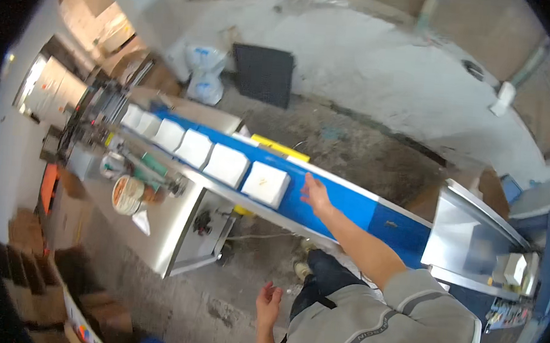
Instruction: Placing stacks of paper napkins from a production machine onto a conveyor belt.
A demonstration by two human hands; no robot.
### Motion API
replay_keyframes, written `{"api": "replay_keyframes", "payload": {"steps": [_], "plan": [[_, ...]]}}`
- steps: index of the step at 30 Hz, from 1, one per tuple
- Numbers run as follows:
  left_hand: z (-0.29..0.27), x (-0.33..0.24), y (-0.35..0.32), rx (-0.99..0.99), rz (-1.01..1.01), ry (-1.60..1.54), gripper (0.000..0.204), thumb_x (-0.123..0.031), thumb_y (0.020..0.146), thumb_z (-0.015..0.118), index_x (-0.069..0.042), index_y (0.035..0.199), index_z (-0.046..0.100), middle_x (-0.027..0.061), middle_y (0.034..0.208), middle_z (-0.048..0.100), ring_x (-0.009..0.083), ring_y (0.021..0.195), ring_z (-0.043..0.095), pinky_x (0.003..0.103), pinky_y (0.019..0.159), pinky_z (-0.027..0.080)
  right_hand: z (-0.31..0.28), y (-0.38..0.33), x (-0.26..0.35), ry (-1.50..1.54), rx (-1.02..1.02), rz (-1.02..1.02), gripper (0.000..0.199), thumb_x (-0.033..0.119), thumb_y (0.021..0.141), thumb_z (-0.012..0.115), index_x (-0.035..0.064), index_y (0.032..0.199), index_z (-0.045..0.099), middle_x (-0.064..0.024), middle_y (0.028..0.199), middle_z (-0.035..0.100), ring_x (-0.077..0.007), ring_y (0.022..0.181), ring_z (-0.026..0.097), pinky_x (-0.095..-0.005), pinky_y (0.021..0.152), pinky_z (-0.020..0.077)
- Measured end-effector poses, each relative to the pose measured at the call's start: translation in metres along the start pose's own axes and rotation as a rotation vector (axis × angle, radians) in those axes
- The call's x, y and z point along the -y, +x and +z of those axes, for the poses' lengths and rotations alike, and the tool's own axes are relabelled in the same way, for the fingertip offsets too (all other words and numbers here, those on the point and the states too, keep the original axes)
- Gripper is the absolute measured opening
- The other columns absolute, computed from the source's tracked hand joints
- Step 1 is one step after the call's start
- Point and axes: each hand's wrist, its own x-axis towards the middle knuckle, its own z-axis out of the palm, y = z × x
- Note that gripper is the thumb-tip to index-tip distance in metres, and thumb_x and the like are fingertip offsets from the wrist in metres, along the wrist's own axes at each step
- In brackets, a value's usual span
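Note:
Over the blue conveyor belt (354, 209) reaches my right hand (315, 193), fingers apart and nothing in them. Just left of it lies a white block-shaped pack (266, 183) with a small yellowish mark on top; a gap separates the two. Behind that pack, a second white pack (226, 165), a third white pack (193, 148) and several more line up along the belt. My left hand (269, 303) hangs low in front of my body, away from the belt. Its fingers are loosely bent and hold nothing I can see.
A machine (97, 117) stands at the belt's far left end. Beside the belt is a steel table (169, 228) with a tub (127, 194) on it. A metal chute (461, 239) rises at the right end. Cardboard boxes (96, 312) fill the lower left.

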Motion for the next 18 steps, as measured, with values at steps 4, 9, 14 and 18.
{"api": "replay_keyframes", "payload": {"steps": [4,9,14,18], "plan": [[0.018,0.011,0.017,0.145,0.085,-0.023,0.049,-0.021,0.093,0.068,0.003,0.132,0.050,0.0075,0.107,0.066,0.0142,0.093,0.062,0.027,0.077,0.050,-0.072,-0.104,0.039,-0.116,0.352,-0.148,0.042,0.036,0.095,0.064,0.0046,0.122,0.060,-0.0091,0.107,0.066,-0.0205,0.097,0.065,-0.0375,0.084,0.0548],[0.079,-0.004,0.036,0.384,0.266,0.231,0.042,-0.016,0.092,0.069,0.006,0.126,0.054,0.0089,0.102,0.066,0.0140,0.089,0.063,0.026,0.075,0.050,-0.190,-0.211,0.088,-0.392,0.267,-0.286,0.044,0.031,0.096,0.064,-0.0001,0.127,0.059,-0.0080,0.105,0.068,-0.0150,0.097,0.064,-0.0295,0.082,0.0527],[0.181,-0.046,0.001,0.586,0.212,0.332,0.043,-0.018,0.092,0.069,0.005,0.125,0.055,0.0103,0.102,0.066,0.0166,0.088,0.066,0.028,0.074,0.053,-0.336,-0.285,0.094,-0.149,-0.070,-0.446,0.041,0.029,0.097,0.063,0.0013,0.126,0.060,-0.0061,0.103,0.067,-0.0136,0.094,0.063,-0.0283,0.080,0.0514],[0.247,-0.062,-0.026,0.654,0.209,0.349,0.038,-0.020,0.096,0.064,0.001,0.126,0.055,0.0133,0.107,0.067,0.0196,0.091,0.067,0.028,0.075,0.055,-0.470,-0.343,0.081,-0.180,-0.381,-0.526,0.045,0.029,0.095,0.066,0.0018,0.131,0.058,-0.0103,0.116,0.067,-0.0166,0.102,0.063,-0.0323,0.090,0.0510]]}}
